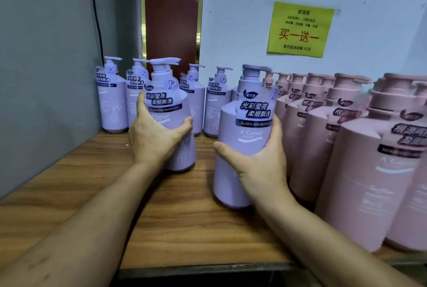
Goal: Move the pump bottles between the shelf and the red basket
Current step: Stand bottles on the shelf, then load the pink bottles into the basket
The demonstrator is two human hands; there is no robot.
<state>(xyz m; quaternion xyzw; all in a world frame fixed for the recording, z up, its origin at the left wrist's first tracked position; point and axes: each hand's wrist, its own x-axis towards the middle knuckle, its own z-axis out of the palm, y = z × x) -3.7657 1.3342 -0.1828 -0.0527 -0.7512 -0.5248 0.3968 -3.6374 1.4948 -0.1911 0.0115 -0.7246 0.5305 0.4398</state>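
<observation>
1. The fingers (pixel 139 104) of the left hand (pixel 157 141) are curled round the left side of a lilac pump bottle (pixel 169 99). The thumb is laid across its front just below the label, so the bottle is gripped at mid-height.
2. The fingers (pixel 278 131) of the right hand (pixel 261 168) are wrapped round the right side of a second lilac pump bottle (pixel 233 122). The thumb is stretched across the front of its body.
3. Both held bottles are kept roughly upright over the wooden shelf (pixel 184 222), apart from each other. The left one is farther back and the right one nearer. It cannot be told whether their bases rest on the board.
4. A row of lilac pump bottles (pixel 112 104) is stood along the far edge of the shelf, behind the held pair.
5. Pink pump bottles (pixel 360 171) are packed closely on the right, from far to near. The right-hand held bottle is just beside them.
6. A yellow notice (pixel 300 30) with red and black characters is fixed to the pale wall at the far right.
7. A grey panel (pixel 46 78) closes the left side, and a black cable (pixel 97 20) is run down it.
</observation>
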